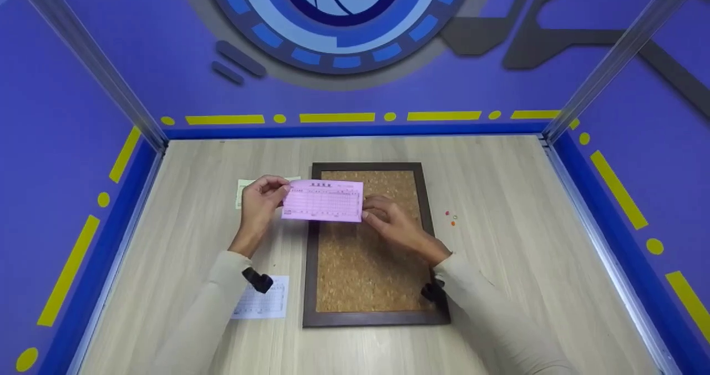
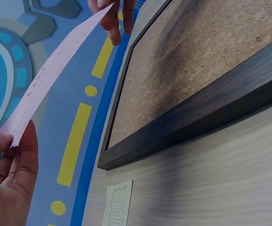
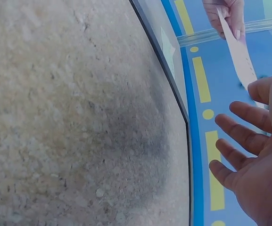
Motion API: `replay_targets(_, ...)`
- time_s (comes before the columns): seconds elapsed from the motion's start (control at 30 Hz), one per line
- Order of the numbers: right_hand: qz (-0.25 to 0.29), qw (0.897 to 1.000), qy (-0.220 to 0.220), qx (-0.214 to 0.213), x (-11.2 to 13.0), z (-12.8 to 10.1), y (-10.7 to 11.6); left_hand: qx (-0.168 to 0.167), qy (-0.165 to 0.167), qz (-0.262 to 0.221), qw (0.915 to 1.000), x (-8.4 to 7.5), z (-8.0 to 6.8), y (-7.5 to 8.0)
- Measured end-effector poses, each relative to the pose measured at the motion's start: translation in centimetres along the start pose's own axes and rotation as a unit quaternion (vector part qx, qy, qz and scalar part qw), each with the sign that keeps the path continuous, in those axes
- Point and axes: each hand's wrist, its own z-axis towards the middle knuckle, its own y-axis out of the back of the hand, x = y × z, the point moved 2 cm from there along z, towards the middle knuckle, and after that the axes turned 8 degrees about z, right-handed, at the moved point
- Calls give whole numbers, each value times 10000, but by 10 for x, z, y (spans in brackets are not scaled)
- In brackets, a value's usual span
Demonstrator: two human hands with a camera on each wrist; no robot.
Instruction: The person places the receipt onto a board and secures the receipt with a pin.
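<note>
While a dark-framed cork board point(image 1: 366, 253) lies at the centre of the surface point(image 1: 527, 264), the left hand point(image 1: 260, 200) and right hand point(image 1: 391, 222) each pinch 1 end of a pink slip point(image 1: 323, 200), held level above the board's far-left corner; 3 small pins point(image 1: 451, 217) lie beside the board's right edge.

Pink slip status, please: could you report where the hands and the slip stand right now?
Left hand pinches pink slip at its left edge. Right hand holds its right edge, fingers loose. Slip held above corkboard. Nothing in the way.
</note>
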Motion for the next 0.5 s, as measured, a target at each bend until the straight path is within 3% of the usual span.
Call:
replay_targets(0.33,939,9948,-365,-143,-3,-1,-2,58,-139,74,9999,-2,0,-9)
replay_targets(0.5,1095,9919,-617,-178,-4,-3,3,113,-128,9,9999,-1,2,-15)
